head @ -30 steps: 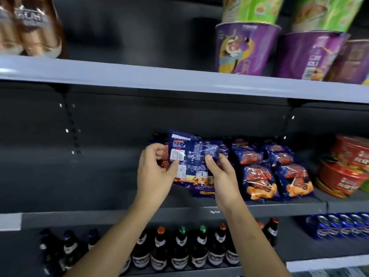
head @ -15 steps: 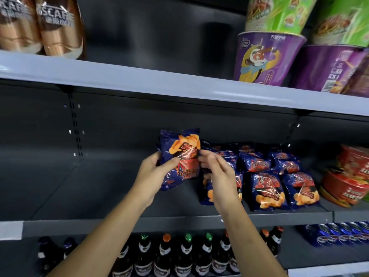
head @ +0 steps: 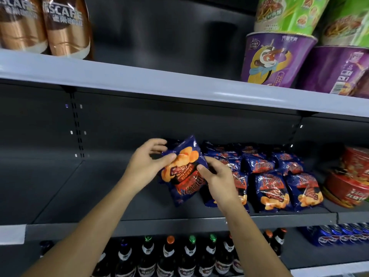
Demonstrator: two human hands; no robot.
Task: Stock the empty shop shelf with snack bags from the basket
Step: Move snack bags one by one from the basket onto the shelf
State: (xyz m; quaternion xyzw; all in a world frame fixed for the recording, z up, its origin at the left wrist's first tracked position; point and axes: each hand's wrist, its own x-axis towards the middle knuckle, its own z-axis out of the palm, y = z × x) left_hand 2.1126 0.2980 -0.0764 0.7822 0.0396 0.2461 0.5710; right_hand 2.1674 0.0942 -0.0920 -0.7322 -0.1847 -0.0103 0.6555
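Bag [head: 184, 172], dark blue with orange snacks and red lettering, tilts above the shelf [head: 83, 196]. Left hand [head: 145, 166] pinches its top corner; right hand [head: 216, 180] grips its right edge.

Top shelf [head: 139, 80]: copper coffee bottles [head: 44, 27] left, green noodle cups [head: 287, 15] stacked on purple cups [head: 273, 58] right. Red tubs [head: 351, 180] mid-right. Below: dark bottles [head: 169, 256], blue cans [head: 339, 234].

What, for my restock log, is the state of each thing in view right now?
Held snack bag, tilted, front facing out, gripped by both hands.
Left hand, fingers pinch the bag's top left edge.
Right hand, fingers grip its right edge.
Stocked snack bags, leaning in rows at right.
Shelf, partly filled.
Bottles, upright, capped.
Cups, stacked.
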